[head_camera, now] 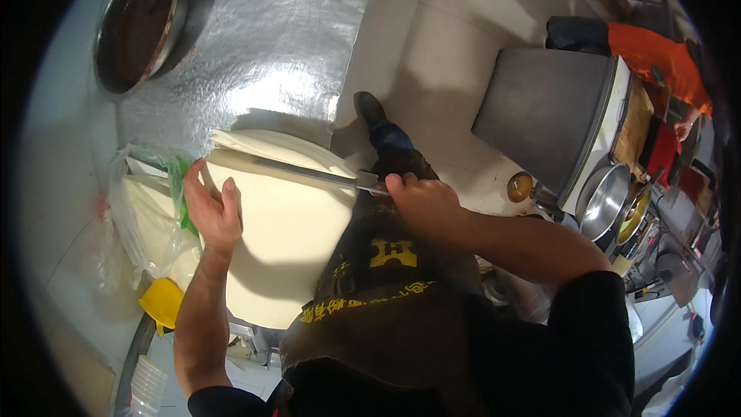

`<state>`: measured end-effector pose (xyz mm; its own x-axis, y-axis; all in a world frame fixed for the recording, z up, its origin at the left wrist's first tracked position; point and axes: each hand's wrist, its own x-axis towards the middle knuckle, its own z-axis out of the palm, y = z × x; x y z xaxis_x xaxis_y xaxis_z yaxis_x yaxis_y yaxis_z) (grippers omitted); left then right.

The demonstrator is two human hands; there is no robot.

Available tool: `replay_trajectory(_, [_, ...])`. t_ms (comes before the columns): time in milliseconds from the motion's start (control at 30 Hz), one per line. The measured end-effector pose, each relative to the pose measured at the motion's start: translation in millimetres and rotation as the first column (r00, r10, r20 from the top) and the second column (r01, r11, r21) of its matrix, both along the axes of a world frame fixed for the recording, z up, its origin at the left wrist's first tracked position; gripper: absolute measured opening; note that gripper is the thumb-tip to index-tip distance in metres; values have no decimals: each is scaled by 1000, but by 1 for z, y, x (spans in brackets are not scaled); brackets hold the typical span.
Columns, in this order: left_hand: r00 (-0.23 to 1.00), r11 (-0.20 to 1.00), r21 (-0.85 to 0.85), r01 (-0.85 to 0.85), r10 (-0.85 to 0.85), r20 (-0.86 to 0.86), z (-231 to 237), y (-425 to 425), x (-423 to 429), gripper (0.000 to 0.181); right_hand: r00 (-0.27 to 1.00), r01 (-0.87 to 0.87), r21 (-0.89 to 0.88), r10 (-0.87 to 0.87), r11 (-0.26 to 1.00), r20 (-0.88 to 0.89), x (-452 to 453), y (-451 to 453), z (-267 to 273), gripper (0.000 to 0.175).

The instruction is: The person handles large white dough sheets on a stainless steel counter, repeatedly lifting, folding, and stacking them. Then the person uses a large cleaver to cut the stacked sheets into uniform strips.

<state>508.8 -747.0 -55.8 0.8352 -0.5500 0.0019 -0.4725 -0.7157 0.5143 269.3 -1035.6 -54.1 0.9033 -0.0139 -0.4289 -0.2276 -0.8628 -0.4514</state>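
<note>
My right hand [425,200] grips the handle of a long knife [307,171], which points left. The blade lies across a thick stack of pale dough sheets [283,231], near its far edge. Beyond the blade, a narrow folded strip of the same pale sheets [278,147] leans away from the main stack. On the stack's left edge rests my left hand [213,205], thumb and fingers apart, at the far left end of the cut line. How deep the blade sits in the sheets cannot be seen.
A metal bowl of brown sauce [139,29] stands on the metal worktop [278,29]. Left of the stack are a clear plastic bag [127,231] with more pale sheets and a yellow scoop [160,302]. At right are a dark-topped counter [541,110], steel bowls [605,200] and an orange-sleeved person [654,58].
</note>
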Motion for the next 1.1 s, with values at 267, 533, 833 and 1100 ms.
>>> replay_trajectory(267, [1000, 999, 30, 24, -23, -13, 1, 6, 3, 51, 970, 0, 146, 35, 989, -241, 81, -71, 32, 19])
replay_trajectory(533, [1000, 999, -45, -3, 3, -17, 1, 4, 2, 56, 968, 103, 184, -56, 978, -244, 39, -57, 48, 15])
replay_trajectory(833, [999, 999, 4, -40, 40, -10, 3, 4, 2, 66, 993, 112, 229, -115, 967, 2, 62, -12, 76, 20])
replay_trajectory(1100, [1000, 999, -47, 12, -12, 9, -2, 12, 3, 61, 991, -9, 306, 50, 952, -126, 98, 10, 88, 16])
